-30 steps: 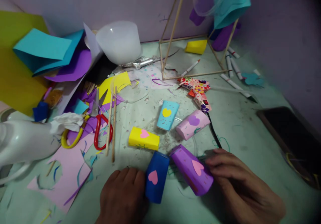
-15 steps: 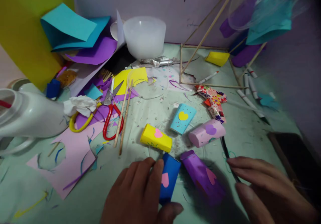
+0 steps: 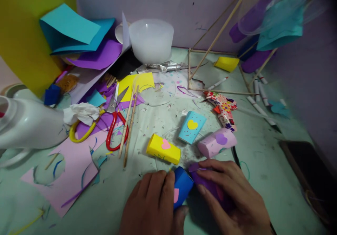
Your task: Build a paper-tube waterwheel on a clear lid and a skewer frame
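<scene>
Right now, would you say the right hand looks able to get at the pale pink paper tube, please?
Probably yes: the pale pink paper tube lies just beyond the right hand, with nothing visible between them, though that hand would likely need to release the purple tube first.

The purple paper cup (image 3: 209,183), untouched half a second ago, is now taken between the fingers and thumb of the right hand (image 3: 235,193), and its heart (image 3: 220,194) is mostly hidden. The blue paper cup (image 3: 183,183) is leaned further right under the left hand (image 3: 152,203); its far corner is brought closer to the purple one.
</scene>
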`<state>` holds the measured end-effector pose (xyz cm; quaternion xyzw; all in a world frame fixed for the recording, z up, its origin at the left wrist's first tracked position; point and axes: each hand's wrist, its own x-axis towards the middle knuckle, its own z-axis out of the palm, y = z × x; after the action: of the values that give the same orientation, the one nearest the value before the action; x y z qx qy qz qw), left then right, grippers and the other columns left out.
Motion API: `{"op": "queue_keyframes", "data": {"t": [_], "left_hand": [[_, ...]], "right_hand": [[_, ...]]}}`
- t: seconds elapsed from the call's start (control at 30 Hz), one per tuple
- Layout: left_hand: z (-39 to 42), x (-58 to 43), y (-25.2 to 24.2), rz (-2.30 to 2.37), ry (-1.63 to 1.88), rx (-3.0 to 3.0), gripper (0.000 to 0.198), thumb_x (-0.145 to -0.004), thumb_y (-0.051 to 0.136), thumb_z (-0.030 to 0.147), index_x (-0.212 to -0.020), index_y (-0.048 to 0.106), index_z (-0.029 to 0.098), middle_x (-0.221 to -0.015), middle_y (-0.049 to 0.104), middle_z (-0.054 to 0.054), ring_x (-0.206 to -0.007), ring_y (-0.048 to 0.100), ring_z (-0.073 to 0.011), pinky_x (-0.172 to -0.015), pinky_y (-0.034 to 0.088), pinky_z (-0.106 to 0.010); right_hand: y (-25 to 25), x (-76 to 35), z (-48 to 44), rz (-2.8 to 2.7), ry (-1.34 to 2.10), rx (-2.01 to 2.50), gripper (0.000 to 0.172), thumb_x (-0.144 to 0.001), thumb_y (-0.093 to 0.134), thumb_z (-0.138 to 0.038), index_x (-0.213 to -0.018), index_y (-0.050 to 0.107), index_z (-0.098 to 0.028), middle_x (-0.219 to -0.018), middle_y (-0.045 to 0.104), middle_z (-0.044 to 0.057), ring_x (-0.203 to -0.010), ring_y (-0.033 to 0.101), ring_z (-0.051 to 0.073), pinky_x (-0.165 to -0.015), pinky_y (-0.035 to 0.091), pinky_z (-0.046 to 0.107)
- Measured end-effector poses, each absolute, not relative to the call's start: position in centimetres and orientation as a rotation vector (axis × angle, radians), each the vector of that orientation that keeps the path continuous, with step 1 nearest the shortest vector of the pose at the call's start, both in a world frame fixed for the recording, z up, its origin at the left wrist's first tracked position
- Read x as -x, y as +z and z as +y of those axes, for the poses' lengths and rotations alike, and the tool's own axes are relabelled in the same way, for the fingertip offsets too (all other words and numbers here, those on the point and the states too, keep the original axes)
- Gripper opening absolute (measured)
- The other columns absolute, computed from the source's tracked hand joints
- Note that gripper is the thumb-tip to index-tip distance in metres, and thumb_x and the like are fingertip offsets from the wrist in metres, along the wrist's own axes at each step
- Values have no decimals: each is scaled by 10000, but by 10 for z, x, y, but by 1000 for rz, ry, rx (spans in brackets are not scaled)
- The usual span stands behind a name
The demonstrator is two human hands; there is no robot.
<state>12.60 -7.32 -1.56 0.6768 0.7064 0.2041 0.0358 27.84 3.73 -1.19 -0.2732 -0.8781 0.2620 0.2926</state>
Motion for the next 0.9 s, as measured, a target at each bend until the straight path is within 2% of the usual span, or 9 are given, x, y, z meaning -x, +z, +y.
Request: {"op": "queue_keyframes", "data": {"t": [0.27,0.43,0.5,0.57,0.67,0.77,0.9], "left_hand": [[-70,-123,-19,2184,626,-2168,295,-841,458,232,-1083,548,87,-888,652,-114,-761,616,-202,-635,539,-307],[-72,-114,-13,2153,533,-2308,490,-831,451,484,-1109,543,92,-949,664,-131,-808,638,-239,-612,537,-325],[-77,-109,-8,2238,580,-2271,508,-837,415,518,-1126,531,117,-985,655,-133,-858,633,-246,-645,533,-333],[-83,-103,-5,2324,649,-2181,396,-853,420,433,-1119,526,160,-988,649,-109,-870,626,-223,-677,526,-322],[-94,-93,-10,2343,689,-2118,260,-810,466,208,-1059,538,195,-943,642,-66,-820,618,-167,-696,510,-270],[-100,-89,-19,2272,683,-2123,342,-726,428,95,-1037,531,192,-904,641,-53,-785,612,-154,-669,496,-253],[-96,-93,-26,2135,666,-2029,379,-692,385,117,-1038,513,204,-866,653,-29,-742,613,-175,-622,489,-293]], "right_hand": [[-14,-279,37,-2336,695,751,225,-752,580,-94,-958,635,-164,-952,634,88,-877,605,200,-690,543,326],[-3,-284,40,-2443,657,762,251,-756,613,-170,-1007,620,-181,-1016,631,96,-933,600,221,-708,545,340],[2,-285,42,-2481,591,781,244,-762,615,-197,-1006,623,-191,-1031,635,96,-937,595,229,-701,538,349],[7,-286,44,-2528,520,766,237,-763,615,-195,-1000,627,-208,-1030,649,82,-933,588,231,-707,522,358],[8,-288,48,-2655,459,619,279,-762,609,-161,-1029,630,-240,-1045,667,41,-942,570,230,-759,486,374],[5,-288,52,-2776,415,470,290,-792,587,-178,-1067,628,-262,-1088,668,8,-966,553,238,-840,427,403],[0,-282,55,-2841,388,357,239,-891,465,-285,-1063,631,-268,-1095,672,-7,-932,557,231,-911,337,428]]}}
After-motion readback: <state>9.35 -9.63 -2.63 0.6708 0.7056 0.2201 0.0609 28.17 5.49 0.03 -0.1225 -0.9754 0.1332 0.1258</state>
